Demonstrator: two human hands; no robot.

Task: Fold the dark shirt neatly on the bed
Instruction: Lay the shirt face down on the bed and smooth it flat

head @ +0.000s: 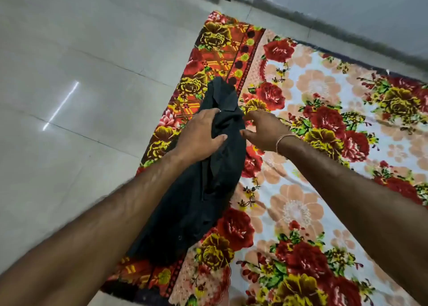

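Observation:
The dark shirt (199, 185) lies bunched in a long, narrow heap along the left side of the bed, on the flower-printed sheet (301, 166). Its collar end points away from me. My left hand (199, 135) rests on top of the shirt's upper part with its fingers closed into the cloth. Just to the right of the shirt, my right hand (264, 132) hovers with its fingers spread and curled, the fingertips at the fabric's edge. A thin bangle sits on the right wrist.
The bed is low, with a red and yellow flowered border (215, 57) on its left edge. Pale glossy floor tiles (69, 97) lie to the left. A wall base (347, 32) runs behind the bed at the top right.

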